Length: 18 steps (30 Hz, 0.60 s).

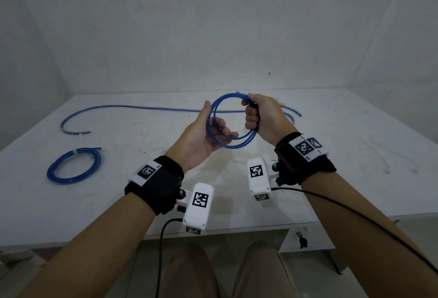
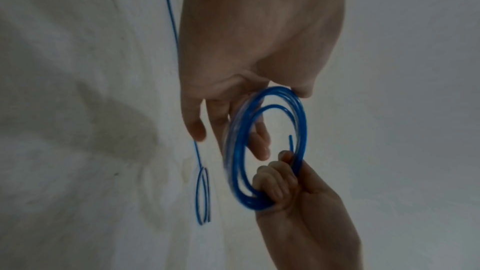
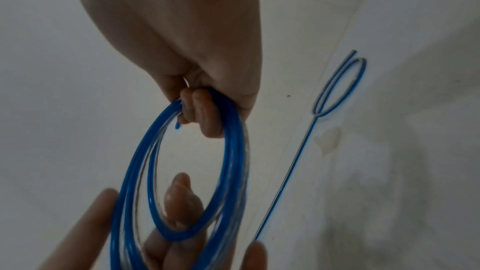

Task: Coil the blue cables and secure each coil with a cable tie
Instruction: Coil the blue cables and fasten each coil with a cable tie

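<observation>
A blue cable coil (image 1: 239, 145) of a few loops hangs upright in the air over the white table (image 1: 331, 179). My right hand (image 1: 263, 117) grips the coil's right side in a fist, with the cable's cut end poking out above the knuckles. My left hand (image 1: 203, 139) is palm up. Its middle fingers hook through the loop from the left and the thumb stands along the coil's edge. The left wrist view shows the coil (image 2: 237, 161) between both hands. In the right wrist view the coil (image 3: 135, 161) hangs from my fist (image 3: 182, 38).
A second blue coil (image 1: 73, 166), bound with a white tie, lies flat at the table's left. A long loose blue cable (image 1: 142, 108) runs across the far side and loops behind my right hand. The table's front edge is near my knees.
</observation>
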### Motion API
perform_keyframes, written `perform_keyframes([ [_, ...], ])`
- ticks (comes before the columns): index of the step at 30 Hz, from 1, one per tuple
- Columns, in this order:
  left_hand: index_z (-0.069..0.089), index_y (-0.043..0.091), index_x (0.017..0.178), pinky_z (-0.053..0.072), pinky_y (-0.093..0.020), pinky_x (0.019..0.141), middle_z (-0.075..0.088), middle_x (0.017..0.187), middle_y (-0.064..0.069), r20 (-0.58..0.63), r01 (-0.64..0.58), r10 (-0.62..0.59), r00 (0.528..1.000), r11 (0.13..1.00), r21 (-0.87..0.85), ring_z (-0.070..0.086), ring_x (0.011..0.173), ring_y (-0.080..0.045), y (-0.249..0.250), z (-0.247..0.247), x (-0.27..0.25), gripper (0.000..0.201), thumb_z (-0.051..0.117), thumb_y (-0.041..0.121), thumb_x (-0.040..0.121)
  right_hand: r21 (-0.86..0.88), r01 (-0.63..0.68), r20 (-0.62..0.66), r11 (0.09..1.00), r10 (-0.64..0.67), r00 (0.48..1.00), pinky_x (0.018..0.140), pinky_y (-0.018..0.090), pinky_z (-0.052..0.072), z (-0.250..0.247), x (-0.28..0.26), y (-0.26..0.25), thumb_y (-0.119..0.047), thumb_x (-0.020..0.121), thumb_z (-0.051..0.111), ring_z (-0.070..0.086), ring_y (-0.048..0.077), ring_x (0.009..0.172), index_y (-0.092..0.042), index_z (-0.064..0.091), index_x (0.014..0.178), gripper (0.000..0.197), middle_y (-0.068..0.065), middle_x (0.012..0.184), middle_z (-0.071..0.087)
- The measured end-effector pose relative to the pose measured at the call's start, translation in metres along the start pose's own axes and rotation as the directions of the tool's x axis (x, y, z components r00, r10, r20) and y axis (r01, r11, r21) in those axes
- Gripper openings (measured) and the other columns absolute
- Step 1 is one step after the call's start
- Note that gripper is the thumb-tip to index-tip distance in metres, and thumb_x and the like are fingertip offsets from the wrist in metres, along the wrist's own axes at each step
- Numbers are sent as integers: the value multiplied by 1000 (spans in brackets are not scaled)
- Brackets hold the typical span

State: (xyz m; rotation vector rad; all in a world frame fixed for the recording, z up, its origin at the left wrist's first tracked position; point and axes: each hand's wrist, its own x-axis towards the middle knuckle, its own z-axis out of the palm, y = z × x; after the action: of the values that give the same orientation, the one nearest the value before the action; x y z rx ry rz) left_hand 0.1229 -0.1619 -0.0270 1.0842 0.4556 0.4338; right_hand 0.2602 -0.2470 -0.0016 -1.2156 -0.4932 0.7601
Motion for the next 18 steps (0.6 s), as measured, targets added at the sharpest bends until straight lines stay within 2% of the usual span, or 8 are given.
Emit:
perform_keyframes([
  [1,52,12,67,52,-39,88,50,55,-4,-30,-28,26,999,997,-72,64,65,-25,-1,5,-1,54,41,56,96,9,-8,1,1000,8,1000,39,20,19,1,1,1,-22,101,37,19,8,41,-8,50,74,32,-5,49,25],
  [3,40,16,61,51,-31,67,31,48,2,-117,-80,59,991,980,-182,43,44,-15,1,15,0,51,43,53,97,18,-13,28,1000,12,1000,39,20,25,3,0,4,-24,101,38,24,9,41,-6,54,79,33,-4,49,29],
  [5,34,18,59,37,-25,49,21,47,5,-195,-126,75,978,955,-267,23,40,-12,4,22,3,52,44,52,98,24,7,76,1000,-8,997,44,24,38,3,-1,4,-27,102,39,35,12,44,-2,59,91,34,-1,53,39],
  [7,31,19,58,26,-23,41,18,46,6,-257,-172,86,963,926,-335,16,37,-11,9,23,8,53,43,52,98,47,16,114,999,-21,993,58,30,50,3,-2,2,-31,102,40,50,18,54,-1,60,104,37,5,62,53],
  [11,29,19,60,23,-21,37,17,45,6,-350,-270,108,931,848,-455,16,35,-11,19,20,16,52,43,51,98,15,-18,50,1000,18,999,85,41,51,1,0,2,-46,99,43,66,28,84,-7,61,109,43,14,92,72],
  [14,30,17,63,29,-20,37,18,44,5,-397,-317,110,911,802,-506,19,33,-12,23,23,18,51,41,51,99,75,-64,80,995,58,995,94,43,49,9,-6,10,-47,100,37,66,28,90,-5,60,103,47,15,94,72],
  [16,29,17,63,32,-19,38,19,42,5,-408,-319,101,907,797,-513,20,31,-13,22,26,18,51,38,51,100,209,-67,127,976,41,991,93,43,49,18,-11,13,-44,102,33,67,28,83,-3,57,104,47,16,84,71],
  [18,28,17,63,38,-21,41,19,42,4,-391,-302,96,915,806,-509,22,30,-13,18,27,17,51,36,50,100,326,-44,115,944,7,993,77,39,53,25,-12,11,-39,104,30,63,24,62,-1,55,106,46,9,62,62],
])
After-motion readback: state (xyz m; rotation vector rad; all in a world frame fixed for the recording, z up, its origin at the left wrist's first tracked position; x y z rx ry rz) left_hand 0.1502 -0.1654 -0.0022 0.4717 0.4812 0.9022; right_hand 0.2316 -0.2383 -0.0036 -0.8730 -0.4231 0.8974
